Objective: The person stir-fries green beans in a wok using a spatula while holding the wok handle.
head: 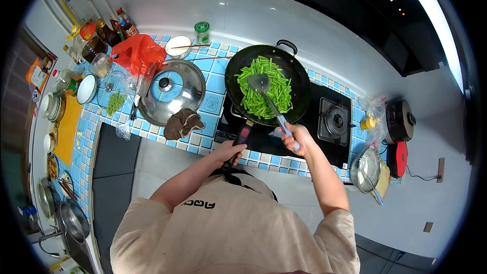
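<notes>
A black wok [300,83] stands on the left burner of the gas hob [312,135], holding a heap of cut green beans [266,99]. My left hand [228,154] is closed round the wok's long black handle [242,137]. In my right hand [298,139] is the blue-grey handle of a spatula [260,83]; its broad head rests over the beans, left of the wok's middle. To the left of the wok lie a steel-rimmed glass lid [190,95] and a crumpled brown cloth [182,125], which touches the lid's lower edge.
Left of the lid are a red plastic bag [137,51], a cleaver [146,82], sauce bottles and a white bowl [86,89]. A white bowl with chopsticks [179,46] stands near the wall. Right of the hob are a yellow squeeze bottle [368,123], a dark cooker [397,121] and a steel strainer [366,169].
</notes>
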Demonstrator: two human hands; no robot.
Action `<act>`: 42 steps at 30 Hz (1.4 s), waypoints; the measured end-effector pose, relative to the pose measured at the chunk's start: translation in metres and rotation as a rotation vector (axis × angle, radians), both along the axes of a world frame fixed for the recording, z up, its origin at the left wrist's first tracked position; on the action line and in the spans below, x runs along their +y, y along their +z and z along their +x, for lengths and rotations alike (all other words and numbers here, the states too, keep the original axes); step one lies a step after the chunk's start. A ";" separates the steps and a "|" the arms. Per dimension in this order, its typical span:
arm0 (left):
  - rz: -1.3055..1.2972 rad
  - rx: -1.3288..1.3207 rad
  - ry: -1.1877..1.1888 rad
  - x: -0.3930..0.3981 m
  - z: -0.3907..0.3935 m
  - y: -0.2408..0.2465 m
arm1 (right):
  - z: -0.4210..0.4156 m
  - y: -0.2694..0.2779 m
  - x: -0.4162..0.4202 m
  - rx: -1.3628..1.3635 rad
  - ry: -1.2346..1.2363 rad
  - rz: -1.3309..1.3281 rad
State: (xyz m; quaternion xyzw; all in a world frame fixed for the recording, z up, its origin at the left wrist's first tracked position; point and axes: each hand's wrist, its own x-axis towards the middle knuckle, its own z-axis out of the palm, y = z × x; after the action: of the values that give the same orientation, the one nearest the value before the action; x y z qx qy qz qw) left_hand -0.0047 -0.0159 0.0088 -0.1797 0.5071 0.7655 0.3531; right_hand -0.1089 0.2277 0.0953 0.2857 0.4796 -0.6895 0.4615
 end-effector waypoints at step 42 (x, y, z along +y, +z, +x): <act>0.054 -0.015 -0.009 0.005 0.000 -0.008 | 0.024 0.033 0.074 0.139 0.214 0.370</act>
State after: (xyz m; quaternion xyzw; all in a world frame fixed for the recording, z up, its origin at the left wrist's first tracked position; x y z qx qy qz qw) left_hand -0.0043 -0.0108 0.0005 -0.1736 0.4845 0.7758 0.3650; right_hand -0.0850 0.3015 0.1288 0.2647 0.6559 -0.5549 0.4379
